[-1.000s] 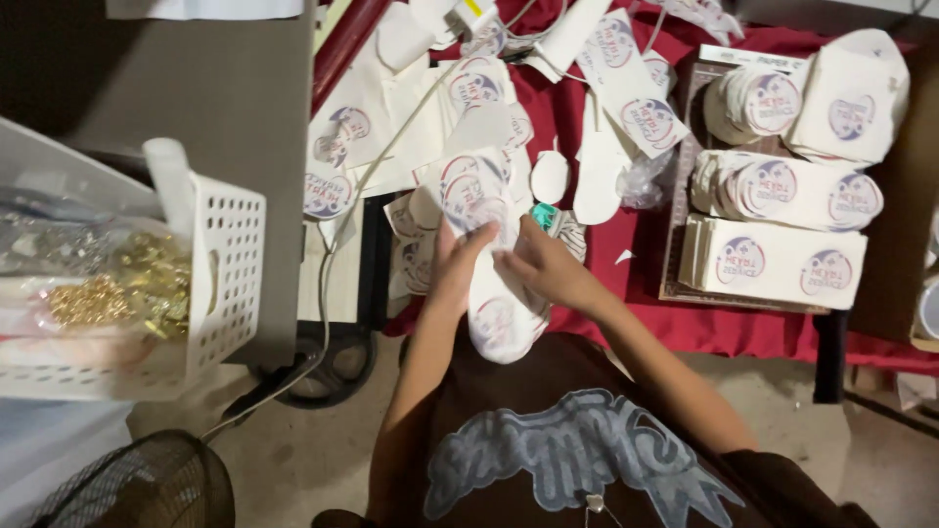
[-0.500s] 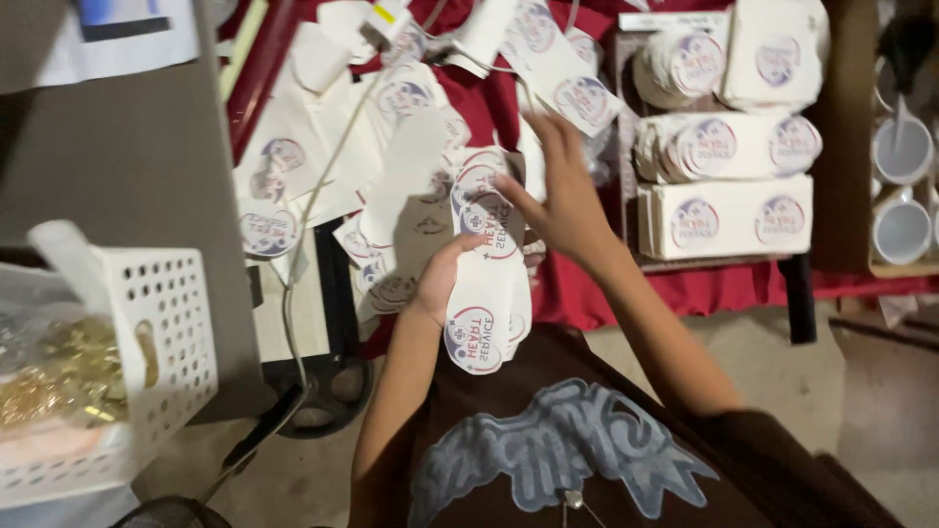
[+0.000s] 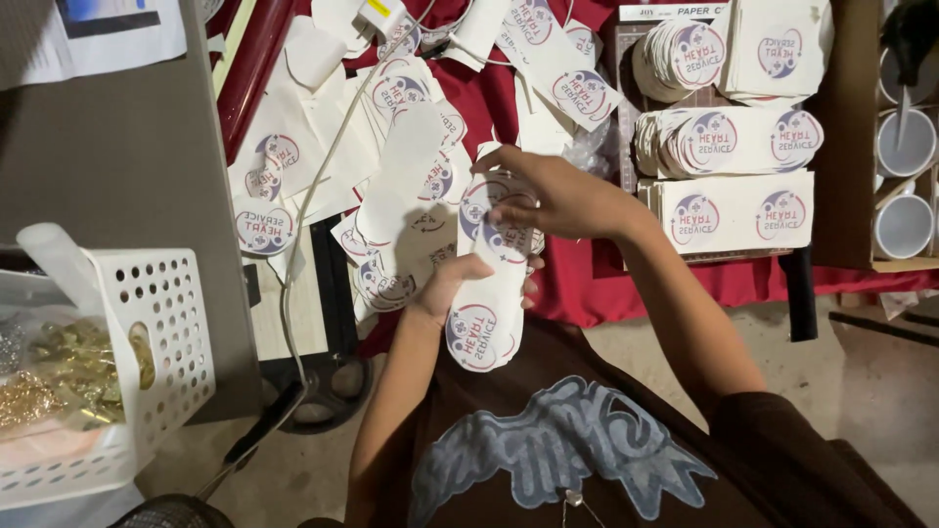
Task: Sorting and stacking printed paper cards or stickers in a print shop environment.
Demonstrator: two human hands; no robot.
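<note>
My left hand (image 3: 452, 282) grips a long white paper cutout (image 3: 486, 318) with round printed emblems, holding it from behind near its middle. My right hand (image 3: 558, 196) reaches across and pinches the upper end of the same cutout. Both hands hover above the front edge of a table covered with a red cloth (image 3: 577, 284). Many more of these white printed cutouts (image 3: 406, 186) lie scattered on the table just left of my hands.
Neat stacks of printed paper pieces (image 3: 738, 210) fill a tray at the right. White mugs (image 3: 905, 225) sit in a box at the far right. A white plastic basket (image 3: 147, 342) with gold items stands lower left. A white cable (image 3: 303, 215) trails down.
The view has shifted so the table sits higher and the basket lower left. My right hand moved up to the cutout's top end. My left hand keeps its hold.
</note>
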